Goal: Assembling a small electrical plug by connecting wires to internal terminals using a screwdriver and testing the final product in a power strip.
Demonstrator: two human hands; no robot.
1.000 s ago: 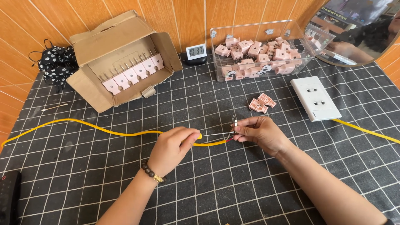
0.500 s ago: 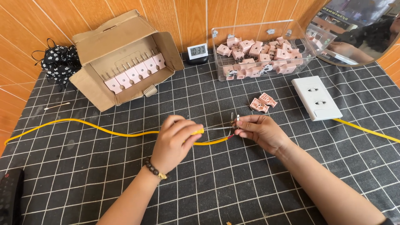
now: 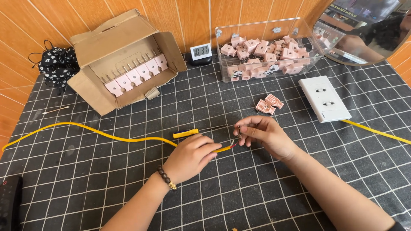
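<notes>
Left hand (image 3: 190, 156) fingers pinching yellow cable (image 3: 107, 136) near its stripped end; right hand (image 3: 263, 134) fingers pinching bare wire tips, likely twisting strands; steady grip needed.

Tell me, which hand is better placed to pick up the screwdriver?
Probably the left hand: the yellow-handled screwdriver lies just above it, while the right hand pinches the stripped end of the yellow cable.

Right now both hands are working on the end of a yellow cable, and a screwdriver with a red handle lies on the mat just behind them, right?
Nearly. The head view shows the left hand and right hand at the end of the yellow cable, with the screwdriver on the mat just behind them, but its handle is yellow with a blue end, not red.
</notes>
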